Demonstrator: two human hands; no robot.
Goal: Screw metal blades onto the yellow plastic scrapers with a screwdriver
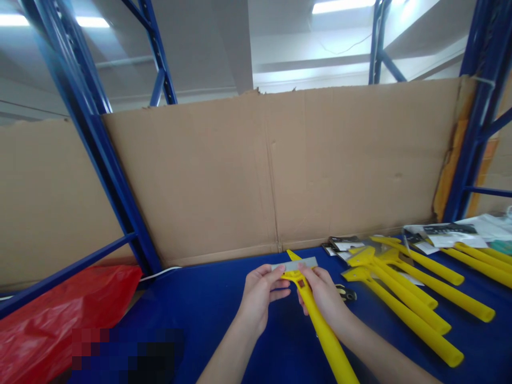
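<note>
A yellow long-handled scraper (pixel 320 325) points up and away from me, its handle running down to the bottom edge. Across its head lies a flat grey metal blade (pixel 306 262). My left hand (pixel 262 290) pinches the blade's left end between thumb and fingers, beside the scraper head. On the right, my right hand (pixel 320 288) is closed round the scraper's neck, its thumb on the blade. A yellow pointed piece (pixel 293 255) shows behind the blade; what it belongs to is unclear.
Several yellow scrapers (pixel 416 320) lie on the blue table (pixel 192 309) at the right, with packets (pixel 344 244) behind them. A black-and-yellow tool (pixel 349 293) is near my right hand. Red plastic (pixel 80 304) lies left; a cardboard wall (pixel 208 181) stands behind.
</note>
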